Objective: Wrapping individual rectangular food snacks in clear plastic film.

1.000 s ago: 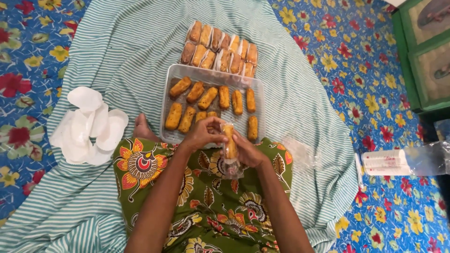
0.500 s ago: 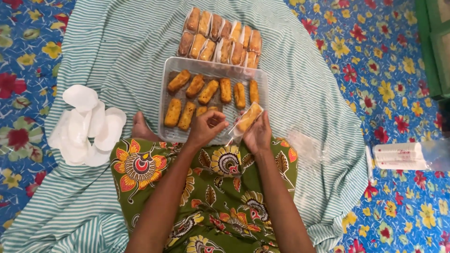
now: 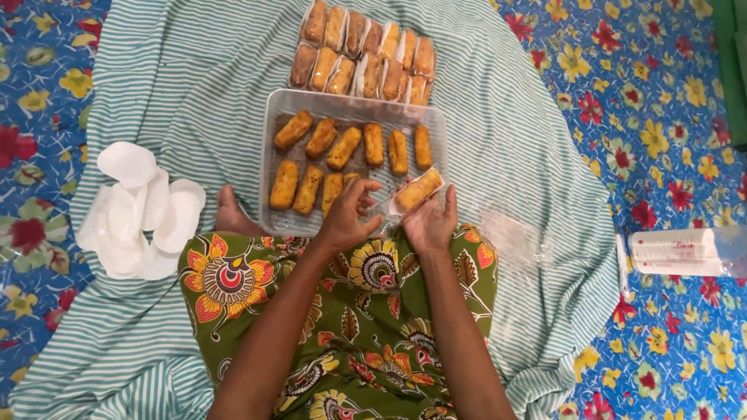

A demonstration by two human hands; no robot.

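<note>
Far left: floral blue floor mat (image 3: 47,93), covered across the middle by a green-and-white striped cloth (image 3: 194,78). On the cloth's left part, a loose heap of white paper liners (image 3: 136,210), overlapping one another, well apart from the tray. Just right of the heap, a bare foot (image 3: 229,214) showing from under the green flowered garment (image 3: 342,327) that covers the lap in the near centre. Centre: clear rectangular plastic tray (image 3: 274,117) on the cloth, touching the near lap edge; contents, golden-brown fried rolls (image 3: 342,148) in two rough rows, unwrapped, lying side by side. Just beyond the tray's far edge: a batch of wrapped rolls (image 3: 366,50) in clear film, packed closely in two rows directly on the cloth. Left hand (image 3: 346,214) over the tray's near edge, fingers curled and pinching the clear film end of one wrapped roll (image 3: 418,190). Right hand (image 3: 432,222) just beside it, palm up, fingers loosely closed around the same roll, which lies tilted across the tray's near right corner. Both forearms cross the lap and hide part of the garment. Right of the lap: crumpled clear plastic wrap (image 3: 513,237) on the cloth. Far right, on the mat: a white boxed packet (image 3: 673,253), lying flat, well apart from the tray.
</note>
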